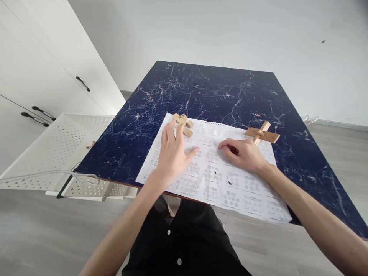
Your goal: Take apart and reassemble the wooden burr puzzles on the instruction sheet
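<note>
My left hand (172, 153) is over the upper left of a printed instruction sheet (201, 191), its fingers spread and thumb stretched out to the right. Its fingertips reach the near side of a cluster of small wooden puzzle pieces (188, 132); whether they touch is hard to tell. Some pieces carry dark printed marks. My right hand (243, 153) rests on the sheet's right half with bent fingers, the index fingertip pointing left at the paper. I see nothing in it. Just beyond it lies a cross-shaped wooden assembly (268, 136), two pieces crossing each other.
A dark blue marble-patterned table (207, 92) carries everything; the sheet overhangs its near edge. To the left stand a white perforated shelf (57, 149) with a pale cable (51, 173) and a white cabinet (57, 53) with black handles. A white wall (218, 34) is behind.
</note>
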Demonstrator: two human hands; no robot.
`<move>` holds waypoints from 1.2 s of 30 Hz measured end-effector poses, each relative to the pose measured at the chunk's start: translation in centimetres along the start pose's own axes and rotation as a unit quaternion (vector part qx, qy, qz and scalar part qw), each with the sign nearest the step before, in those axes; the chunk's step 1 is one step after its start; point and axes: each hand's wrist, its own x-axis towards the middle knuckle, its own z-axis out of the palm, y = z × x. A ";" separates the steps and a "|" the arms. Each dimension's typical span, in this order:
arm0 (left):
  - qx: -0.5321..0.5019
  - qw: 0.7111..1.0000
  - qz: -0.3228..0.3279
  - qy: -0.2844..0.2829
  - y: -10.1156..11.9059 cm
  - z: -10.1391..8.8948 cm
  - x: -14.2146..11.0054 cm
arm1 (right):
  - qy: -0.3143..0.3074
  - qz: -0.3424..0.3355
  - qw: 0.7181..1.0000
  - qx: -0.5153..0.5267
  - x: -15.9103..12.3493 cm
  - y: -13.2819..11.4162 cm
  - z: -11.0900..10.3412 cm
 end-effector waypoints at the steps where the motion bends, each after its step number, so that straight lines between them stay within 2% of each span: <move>1: 0.005 1.000 -0.001 0.004 -0.6 0.1 0.9 | 0.000 0.002 1.000 0.000 0.0 0.0 0.0; 6: 0.012 1.000 -0.007 -0.023 -3.3 1.9 5.0 | 0.002 0.014 1.000 0.001 0.2 0.0 0.0; 12: -0.015 0.997 0.056 -0.047 -5.7 3.2 7.6 | 0.022 0.058 0.998 0.003 0.6 0.3 0.0; 17: -0.044 0.993 0.096 -0.046 -6.7 2.8 7.9 | 0.039 0.091 0.995 -0.007 0.8 0.3 -0.1; 23: -0.064 0.994 0.074 -0.057 -6.9 2.4 7.8 | 0.058 0.127 0.990 -0.033 0.9 0.3 -0.1; 32: -0.108 0.986 0.080 -0.096 -6.5 1.6 7.8 | 0.069 0.185 0.979 -0.058 0.8 1.0 -0.5; 36: -0.119 0.979 0.081 -0.144 -7.1 1.1 8.1 | 0.064 0.181 0.980 -0.059 0.6 1.4 -0.4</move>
